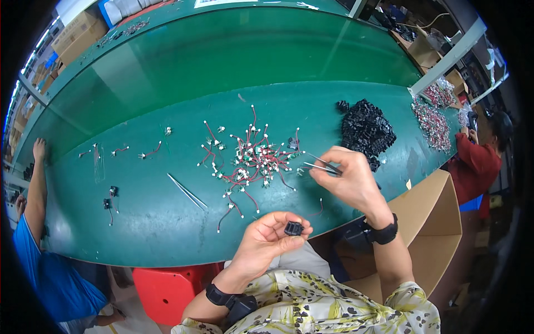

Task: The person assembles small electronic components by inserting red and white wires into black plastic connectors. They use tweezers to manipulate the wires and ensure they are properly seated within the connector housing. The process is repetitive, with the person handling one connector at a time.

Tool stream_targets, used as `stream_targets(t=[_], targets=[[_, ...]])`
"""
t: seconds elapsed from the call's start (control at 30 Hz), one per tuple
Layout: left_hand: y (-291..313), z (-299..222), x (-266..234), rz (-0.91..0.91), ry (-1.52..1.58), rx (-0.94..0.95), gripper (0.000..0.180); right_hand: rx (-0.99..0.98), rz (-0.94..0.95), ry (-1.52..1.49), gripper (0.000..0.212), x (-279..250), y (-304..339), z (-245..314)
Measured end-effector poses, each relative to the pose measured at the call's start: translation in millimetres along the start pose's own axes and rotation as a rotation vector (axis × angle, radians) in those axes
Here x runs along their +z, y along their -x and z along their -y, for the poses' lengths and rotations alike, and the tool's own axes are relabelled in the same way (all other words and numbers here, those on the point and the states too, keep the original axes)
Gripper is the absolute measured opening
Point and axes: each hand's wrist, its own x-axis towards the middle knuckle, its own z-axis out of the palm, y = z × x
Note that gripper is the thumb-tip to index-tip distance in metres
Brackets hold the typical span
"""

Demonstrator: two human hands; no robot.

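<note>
Nearest, the left hand (267,236) pinches a small black plastic connector housing (293,228). The right hand (350,178) grips slim metal tweezers (320,165) at the tangled red-wire leads (250,161). Beyond, a pile of black housings (366,131) waits: plenty left, I'd judge.

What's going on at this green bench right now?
A person seated at the green bench pinches a small black plastic housing in the left hand. The right hand holds metal tweezers, tips pointing at a tangle of short red wires with white ends. A second pair of tweezers lies on the bench, and a pile of black housings sits behind the right hand. Other people work at both ends.
</note>
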Motion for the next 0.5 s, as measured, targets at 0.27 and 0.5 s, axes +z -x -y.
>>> stream_targets(t=[0.27,0.5], targets=[[0,-1,11,-0.187,-0.410,0.653,0.036,0.290,0.153,-0.461,0.011,6,60,28],[21,11,13,-0.119,-0.819,0.609,0.037,0.387,0.321,-0.747,0.009,8,96,31]])
